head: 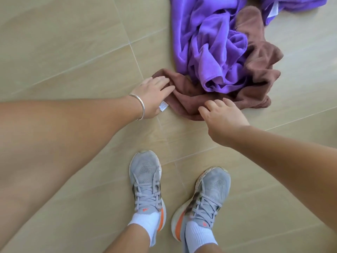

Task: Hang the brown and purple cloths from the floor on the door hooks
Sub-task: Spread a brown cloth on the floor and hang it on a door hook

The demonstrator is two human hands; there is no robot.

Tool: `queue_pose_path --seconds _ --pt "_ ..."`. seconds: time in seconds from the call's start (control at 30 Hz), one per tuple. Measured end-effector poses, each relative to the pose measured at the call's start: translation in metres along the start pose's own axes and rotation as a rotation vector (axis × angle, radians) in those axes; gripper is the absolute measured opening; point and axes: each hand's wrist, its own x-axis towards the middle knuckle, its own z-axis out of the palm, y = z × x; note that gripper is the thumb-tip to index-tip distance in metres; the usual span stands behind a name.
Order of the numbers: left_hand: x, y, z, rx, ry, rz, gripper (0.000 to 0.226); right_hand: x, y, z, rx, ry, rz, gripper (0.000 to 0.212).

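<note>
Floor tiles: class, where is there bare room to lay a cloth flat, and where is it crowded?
Bare tile lies left of the left hand, and right of the brown cloth. A narrow strip shows between the shoes and the hands. It is crowded where the purple cloth piles on the brown one.

Soft, even daylight fills the view, bright without harsh glare; the pale floor tiles [73, 52] carry only a faint sheen and weak, diffuse shadows beneath the shoes [147, 181]. Wide-angle distortion bends the tile joints and swells the left forearm [54, 143] at the edge, where it turns soft and out of focus. The purple cloth [209, 42] looks slightly smeared, fine texture lost to compression.
</note>
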Motion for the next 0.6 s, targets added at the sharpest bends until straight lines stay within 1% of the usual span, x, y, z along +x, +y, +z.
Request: queue_pose_path --seconds 0.1,0.17,0.2,0.3,0.43,0.5,0.57,0.6 --pt "0.014 -0.004 0.014 0.036 0.030 -0.008 0.085 0.008 0.003 0.013 -0.073 -0.048 0.012 0.036" --pt "0.016 -0.003 0.019 0.038 0.087 -0.036 0.077 0.010 0.004 0.018 -0.078 -0.084 0.069 0.034" --pt "0.015 -0.002 0.020 0.023 0.092 -0.055 0.072 0.009 0.004 0.017 -0.071 -0.098 0.107 0.033" --pt "-0.005 0.000 0.015 0.040 0.029 -0.124 0.062 -0.001 0.002 0.006 -0.040 -0.101 0.186 0.032" --pt "-0.049 0.001 -0.015 0.165 -0.094 -0.168 0.035 -0.029 0.000 -0.037 0.011 -0.064 0.202 0.023" --pt "-0.073 -0.006 -0.045 0.186 -0.158 -0.190 0.029 -0.045 0.003 -0.072 0.010 -0.051 0.187 0.022" --pt "-0.093 -0.017 -0.080 0.144 -0.136 -0.214 0.027 -0.057 0.010 -0.109 0.003 -0.038 0.165 0.021" --pt "-0.104 -0.027 -0.103 0.085 -0.092 -0.232 0.027 -0.061 0.015 -0.135 0.007 -0.025 0.151 0.020"
